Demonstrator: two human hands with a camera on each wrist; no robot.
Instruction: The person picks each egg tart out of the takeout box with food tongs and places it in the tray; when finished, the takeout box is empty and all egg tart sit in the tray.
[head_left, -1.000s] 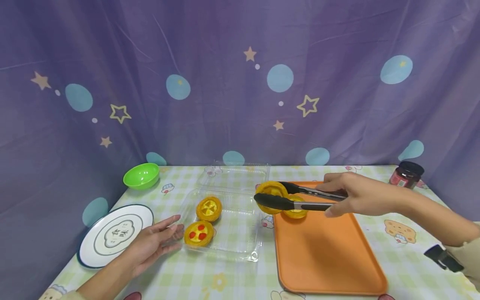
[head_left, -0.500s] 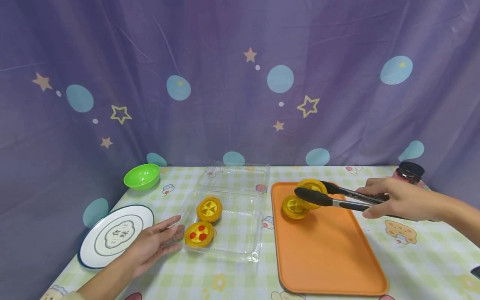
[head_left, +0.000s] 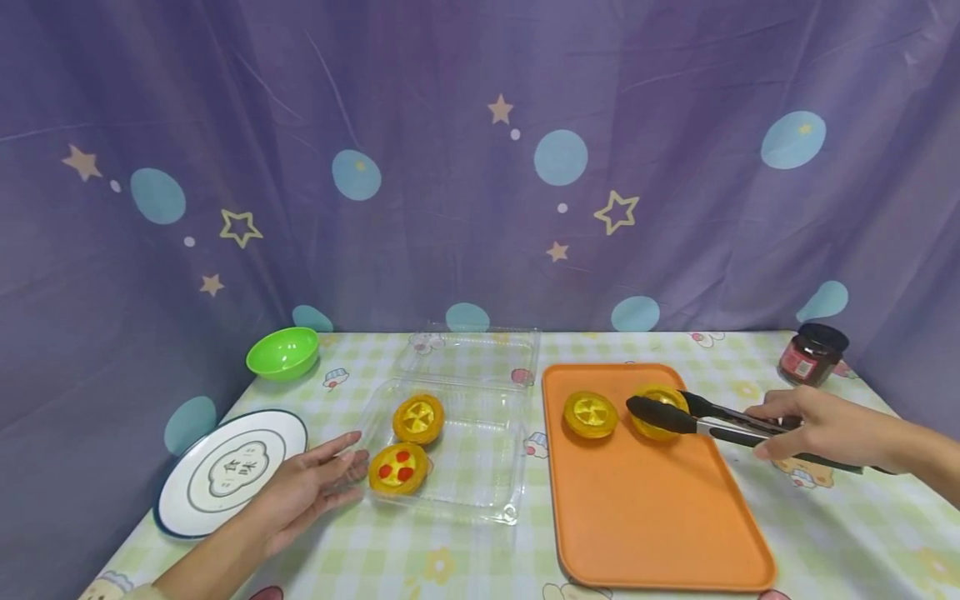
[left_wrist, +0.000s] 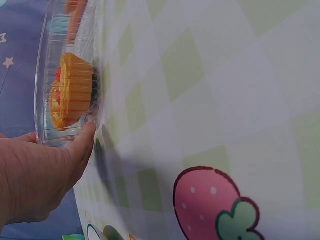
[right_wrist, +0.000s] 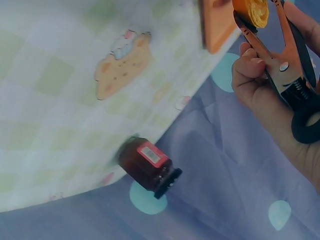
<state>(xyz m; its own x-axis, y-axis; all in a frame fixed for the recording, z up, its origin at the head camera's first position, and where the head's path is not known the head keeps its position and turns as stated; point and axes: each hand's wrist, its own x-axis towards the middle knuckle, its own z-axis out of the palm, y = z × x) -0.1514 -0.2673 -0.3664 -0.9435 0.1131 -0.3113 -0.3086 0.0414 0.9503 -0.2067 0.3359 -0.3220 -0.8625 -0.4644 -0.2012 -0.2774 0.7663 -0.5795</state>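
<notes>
My right hand (head_left: 832, 429) grips black-tipped metal tongs (head_left: 731, 431), and the tongs' tips are around an egg tart (head_left: 662, 400) at the back right of the orange tray (head_left: 660, 517). To its left on the tray lies another egg tart (head_left: 590, 415), apart from it. My left hand (head_left: 307, 492) has its fingers extended at the left wall of a clear plastic container (head_left: 480, 467), touching it. Inside that container are a yellow-topped tart (head_left: 417, 418) and a tart with red spots (head_left: 398, 468). The right wrist view shows the tongs (right_wrist: 285, 65) in my fingers with a tart (right_wrist: 255, 11) between the tips.
A white plate (head_left: 187, 492) with a dark rim lies left of my left hand. Behind it stands a green bowl (head_left: 283, 353). At the back right is a dark-lidded jar (head_left: 813, 354). The container's clear lid (head_left: 468, 354) lies folded back toward the curtain.
My right hand has carried the egg tart in the tongs rightward and down, from the tray's left edge to beside the other tart. The left hand has stayed in place.
</notes>
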